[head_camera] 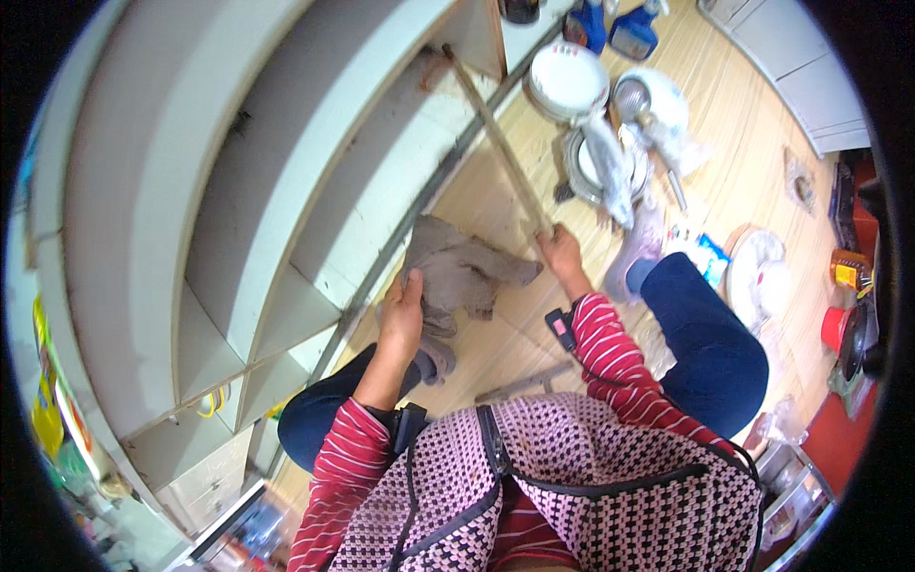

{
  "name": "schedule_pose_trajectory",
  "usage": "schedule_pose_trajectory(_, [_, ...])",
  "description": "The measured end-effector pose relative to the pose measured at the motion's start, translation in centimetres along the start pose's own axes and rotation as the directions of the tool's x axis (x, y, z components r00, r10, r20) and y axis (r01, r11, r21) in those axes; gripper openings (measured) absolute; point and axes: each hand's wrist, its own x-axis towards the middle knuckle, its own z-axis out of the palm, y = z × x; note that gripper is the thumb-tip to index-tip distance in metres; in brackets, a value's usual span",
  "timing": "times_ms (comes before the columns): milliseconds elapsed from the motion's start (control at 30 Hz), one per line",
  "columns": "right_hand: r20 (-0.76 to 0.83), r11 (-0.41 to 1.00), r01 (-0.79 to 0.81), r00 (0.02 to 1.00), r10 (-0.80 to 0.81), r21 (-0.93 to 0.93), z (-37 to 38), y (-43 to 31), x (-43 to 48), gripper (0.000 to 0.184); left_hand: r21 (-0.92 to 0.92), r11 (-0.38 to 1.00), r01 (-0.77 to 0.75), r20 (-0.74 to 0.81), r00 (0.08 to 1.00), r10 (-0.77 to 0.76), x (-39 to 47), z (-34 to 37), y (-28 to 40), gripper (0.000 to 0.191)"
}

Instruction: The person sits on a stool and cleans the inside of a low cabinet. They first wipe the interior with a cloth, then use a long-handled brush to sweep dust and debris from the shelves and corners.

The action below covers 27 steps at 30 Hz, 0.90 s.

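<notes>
My left hand [402, 309] grips the edge of a crumpled grey-brown cloth [454, 268], which hangs over the wood-patterned floor in front of me. My right hand [562, 254] is closed around the near end of a long, thin stick or strip [500, 143]. The far end of that strip reaches up and left to the corner of the lowest long compartment of a white shelf unit [314, 207], where brownish dirt shows. The cloth's right end lies close beside my right hand. Part of my left fingers is hidden behind the cloth.
Stacked white plates [570, 80], a glass lid [632, 99] and metal dishes with plastic bags stand on the floor at the upper right. Blue spray bottles [633, 32] are behind them. More plates [758, 275] lie beyond my right knee. A bottle of yellow-brown liquid [851, 270] is at the far right.
</notes>
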Motion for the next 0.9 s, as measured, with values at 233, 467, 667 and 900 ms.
schedule_pose_trajectory(233, [-0.038,0.966,0.086,0.996,-0.079,0.242,-2.9,-4.5,-8.7,0.04,-0.212,0.973,-0.094,0.068,0.992,0.111,2.2,-1.3,-3.1,0.072])
schedule_pose_trajectory(467, [-0.209,0.995,0.098,0.973,-0.098,-0.012,-5.7,-3.4,-12.7,0.032,-0.277,0.927,-0.252,0.092,0.954,0.286,6.5,-2.5,-5.4,0.064])
schedule_pose_trajectory(667, [-0.191,0.959,0.262,0.941,-0.278,-0.108,-8.8,-10.3,-7.4,0.03,-0.423,0.872,-0.249,0.1,0.943,0.318,4.2,-2.1,-3.9,0.048])
schedule_pose_trajectory(900, [-0.139,0.811,0.401,0.857,-0.496,-0.425,-16.5,-19.0,-5.9,0.026,-0.23,0.915,-0.331,0.015,0.939,0.343,4.6,-2.9,-2.6,0.047])
